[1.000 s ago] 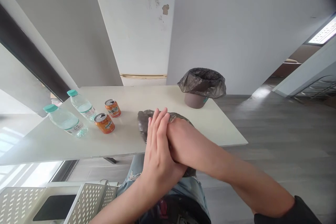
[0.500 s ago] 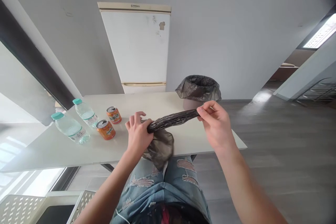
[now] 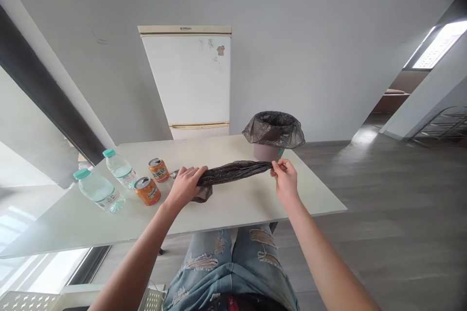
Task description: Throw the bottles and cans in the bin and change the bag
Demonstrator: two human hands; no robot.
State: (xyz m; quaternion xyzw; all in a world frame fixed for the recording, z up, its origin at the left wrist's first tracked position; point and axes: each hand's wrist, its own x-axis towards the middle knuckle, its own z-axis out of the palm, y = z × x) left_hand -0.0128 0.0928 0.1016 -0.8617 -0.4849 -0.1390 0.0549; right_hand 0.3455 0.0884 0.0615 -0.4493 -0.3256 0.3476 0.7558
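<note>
Stretching a twisted plastic bag [image 3: 233,173] over the table [image 3: 237,204], left hand [image 3: 186,185] clutching one end, right hand [image 3: 285,182] pinching the other

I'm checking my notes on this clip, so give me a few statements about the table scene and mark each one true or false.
1. The left hand and right hand hold a twisted dark bag stretched between them. True.
2. The bin on the table has no liner. False: a dark liner covers its rim.
3. Two orange cans stand upright near two water bottles. True.
4. The bottles have red caps. False: the caps are teal.
5. The fridge door stands open. False: it is shut.
</note>
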